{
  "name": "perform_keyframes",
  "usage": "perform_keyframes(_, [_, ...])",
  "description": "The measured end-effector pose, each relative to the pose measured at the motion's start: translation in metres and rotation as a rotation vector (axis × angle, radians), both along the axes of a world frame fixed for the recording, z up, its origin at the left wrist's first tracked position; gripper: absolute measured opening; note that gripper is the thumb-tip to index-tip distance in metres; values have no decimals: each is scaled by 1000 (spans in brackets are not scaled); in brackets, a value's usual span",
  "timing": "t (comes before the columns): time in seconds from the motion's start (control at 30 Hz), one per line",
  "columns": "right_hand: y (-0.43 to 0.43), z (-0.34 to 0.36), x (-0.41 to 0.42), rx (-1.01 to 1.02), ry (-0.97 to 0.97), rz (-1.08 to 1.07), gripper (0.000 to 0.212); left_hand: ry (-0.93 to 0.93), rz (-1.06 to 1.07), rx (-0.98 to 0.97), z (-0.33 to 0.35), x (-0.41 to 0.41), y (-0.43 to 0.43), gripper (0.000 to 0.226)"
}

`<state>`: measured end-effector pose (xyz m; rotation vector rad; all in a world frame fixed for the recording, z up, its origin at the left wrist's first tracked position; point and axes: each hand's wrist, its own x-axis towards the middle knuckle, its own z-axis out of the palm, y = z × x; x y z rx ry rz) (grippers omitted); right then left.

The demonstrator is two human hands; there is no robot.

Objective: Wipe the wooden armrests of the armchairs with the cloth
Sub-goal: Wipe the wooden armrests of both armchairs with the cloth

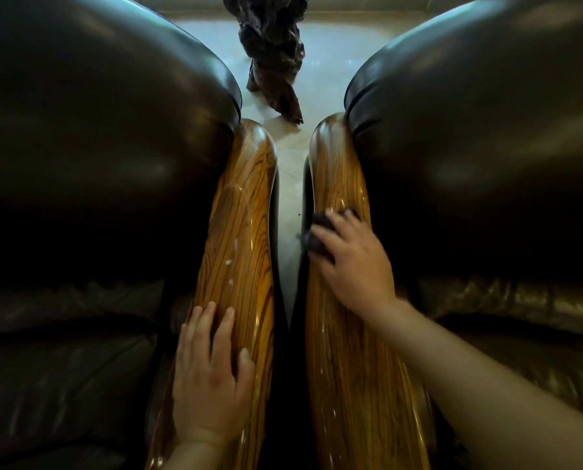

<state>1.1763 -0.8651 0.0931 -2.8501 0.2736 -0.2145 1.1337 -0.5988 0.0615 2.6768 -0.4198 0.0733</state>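
- Right hand point(352, 256) presses a dark cloth point(320, 232) under its fingers onto the right wooden armrest point(344, 334), at 3 o'clock from centre.
- Left hand point(210, 374) lies flat, fingers spread, gripping nothing, on the left wooden armrest point(242, 232) at 7 o'clock.
- Dark leather armchairs point(96, 130) flank both.

Dark cloth point(320, 228) lies on the right of two glossy wooden armrests point(239, 239).

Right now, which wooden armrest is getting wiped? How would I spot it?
Two dark leather armchairs sit side by side, their striped wooden armrests nearly touching in the middle. It's the right armrest, where the right hand presses a dark cloth. The left armrest has only a bare left hand.
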Motion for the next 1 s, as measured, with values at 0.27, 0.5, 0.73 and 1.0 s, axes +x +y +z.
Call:
perform_keyframes(0.27, [-24,8,27,12,67,-64,57,17,-9,23,3,-1,-1,58])
perform_keyframes(0.5, [10,-14,-63,-64,-13,143,47,23,-3,9,4,-2,1,57])
perform_keyframes(0.73, [-9,-7,-27,-50,19,75,52,28,-5,1,5,-2,0,58])
perform_keyframes(1.0, [22,-16,-50,-65,-14,-8,49,26,2,8,5,-3,-1,58])
